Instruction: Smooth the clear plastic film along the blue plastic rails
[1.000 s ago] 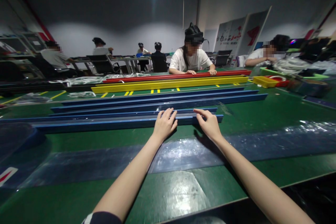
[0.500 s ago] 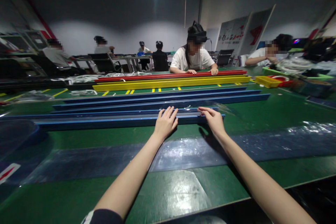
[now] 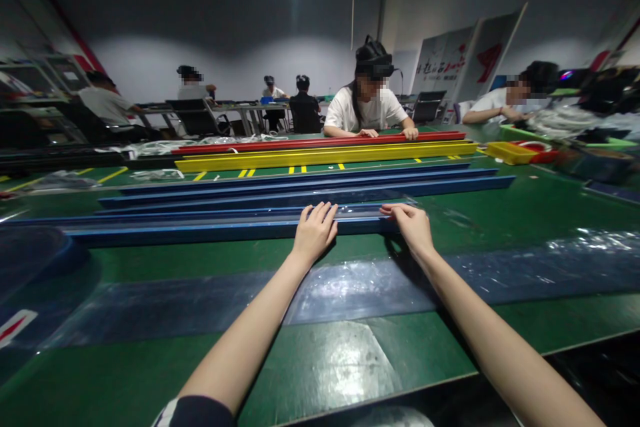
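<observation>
A long blue plastic channel lies across the green table in front of me. My left hand rests over it palm down, fingers stretched forward and slightly apart. Near the channel's right end, the thumb and fingers of my right hand are pinched together at its upper edge. Whatever lies between those fingertips is too small to make out. Clear film is spread flat on the table beneath my forearms. Behind the channel lie several more blue channels.
Farther back are a yellow channel and a red channel, where a co-worker leans with both hands. A yellow tray stands at the right. A clear blue-tinted sheet or bin curves up at the left.
My right hand has shifted slightly to the right along the channel, still pinched. My left hand has stayed nearly in place. The co-worker's hands have moved slightly.
</observation>
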`<state>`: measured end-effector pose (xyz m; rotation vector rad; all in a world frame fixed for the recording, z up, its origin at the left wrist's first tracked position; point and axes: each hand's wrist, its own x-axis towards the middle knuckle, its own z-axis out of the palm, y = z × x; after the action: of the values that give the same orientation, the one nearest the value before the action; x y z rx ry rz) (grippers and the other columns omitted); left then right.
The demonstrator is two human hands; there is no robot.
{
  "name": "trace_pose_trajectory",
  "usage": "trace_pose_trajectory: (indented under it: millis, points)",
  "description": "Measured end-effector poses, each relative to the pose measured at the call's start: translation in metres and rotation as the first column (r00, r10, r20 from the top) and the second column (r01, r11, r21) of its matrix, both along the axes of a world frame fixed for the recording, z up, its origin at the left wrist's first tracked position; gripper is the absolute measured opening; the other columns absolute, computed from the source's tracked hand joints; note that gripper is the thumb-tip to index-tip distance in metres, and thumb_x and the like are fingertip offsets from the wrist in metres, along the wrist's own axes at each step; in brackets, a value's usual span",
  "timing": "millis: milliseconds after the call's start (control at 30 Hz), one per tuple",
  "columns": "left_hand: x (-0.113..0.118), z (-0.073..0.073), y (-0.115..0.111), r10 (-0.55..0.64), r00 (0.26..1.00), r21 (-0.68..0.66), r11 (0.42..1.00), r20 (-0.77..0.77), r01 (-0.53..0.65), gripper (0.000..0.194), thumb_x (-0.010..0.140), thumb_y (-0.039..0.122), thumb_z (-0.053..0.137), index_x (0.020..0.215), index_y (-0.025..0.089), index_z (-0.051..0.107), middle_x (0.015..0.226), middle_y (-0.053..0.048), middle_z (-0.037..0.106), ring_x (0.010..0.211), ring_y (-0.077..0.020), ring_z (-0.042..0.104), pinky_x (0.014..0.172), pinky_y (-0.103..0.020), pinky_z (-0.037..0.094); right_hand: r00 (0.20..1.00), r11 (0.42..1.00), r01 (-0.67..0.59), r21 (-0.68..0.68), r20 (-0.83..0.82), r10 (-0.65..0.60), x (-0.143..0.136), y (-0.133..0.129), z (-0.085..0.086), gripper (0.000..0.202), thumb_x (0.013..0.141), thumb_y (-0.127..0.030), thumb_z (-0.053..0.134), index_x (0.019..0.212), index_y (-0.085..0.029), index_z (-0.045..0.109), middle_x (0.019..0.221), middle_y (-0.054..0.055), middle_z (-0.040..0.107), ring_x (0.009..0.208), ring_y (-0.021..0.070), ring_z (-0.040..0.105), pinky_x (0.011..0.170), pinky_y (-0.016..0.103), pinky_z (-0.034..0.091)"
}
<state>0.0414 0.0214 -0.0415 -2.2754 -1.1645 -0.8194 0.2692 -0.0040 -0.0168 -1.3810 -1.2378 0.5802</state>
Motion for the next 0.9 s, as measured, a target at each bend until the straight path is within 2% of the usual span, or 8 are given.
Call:
trace_pose_trajectory:
  millis: [133,300,433,633,900]
  points:
    - [0.0,0.0,0.0,0.026,0.999,-0.009,1.0,0.036,-0.026,0.037,0.091,0.024,0.037,0.124,0.017,0.052,0.125,-0.01,0.058,0.118,-0.0229,0.05,0.099,-0.041,0.032,0.992,0.993,0.115,-0.016,0.045,-0.114,0.005,-0.002,0.004,0.032,0.074,-0.034,0.045,0.079,-0.021,0.073,0.081,0.002,0.072,0.078,0.0181,0.065,0.076,0.027,0.046]
    - [-0.002,-0.001,0.001,0.081,0.988,-0.034,0.996,0.132,-0.078,0.034,0.089,0.021,0.039,0.12,0.018,0.055,0.118,-0.008,0.062,0.113,-0.0218,0.053,0.099,-0.042,0.03,0.97,0.987,0.16,-0.01,0.186,-0.155,0.006,-0.004,0.006,0.03,0.074,-0.032,0.045,0.074,-0.021,0.073,0.08,0.002,0.072,0.081,0.019,0.065,0.077,0.027,0.045]
    - [-0.005,0.0,0.0,0.075,0.985,-0.05,0.996,0.153,-0.069,0.03,0.086,0.018,0.044,0.112,0.021,0.059,0.114,-0.006,0.064,0.11,-0.0215,0.055,0.099,-0.043,0.03,0.945,0.988,0.151,0.026,0.291,-0.152,0.002,-0.006,0.006,0.029,0.075,-0.029,0.045,0.075,-0.022,0.073,0.079,0.002,0.072,0.08,0.0189,0.065,0.077,0.027,0.045]
    - [-0.003,0.004,-0.004,0.014,0.996,-0.038,0.999,0.091,-0.01,0.028,0.085,0.019,0.046,0.108,0.021,0.061,0.113,-0.006,0.064,0.108,-0.0219,0.055,0.099,-0.044,0.03,0.958,0.998,-0.042,0.054,0.285,0.025,-0.012,-0.011,0.006,0.027,0.076,-0.024,0.045,0.077,-0.02,0.072,0.08,0.001,0.072,0.078,0.016,0.066,0.075,0.024,0.047]
    - [-0.002,0.002,-0.003,-0.128,0.99,-0.052,0.991,-0.058,0.125,0.033,0.086,0.02,0.043,0.116,0.018,0.057,0.119,-0.009,0.061,0.11,-0.0223,0.054,0.091,-0.039,0.038,0.903,0.951,-0.307,0.039,0.327,0.278,-0.032,-0.017,-0.001,0.028,0.077,-0.021,0.045,0.086,-0.02,0.072,0.09,0.002,0.072,0.087,0.016,0.065,0.081,0.026,0.047]
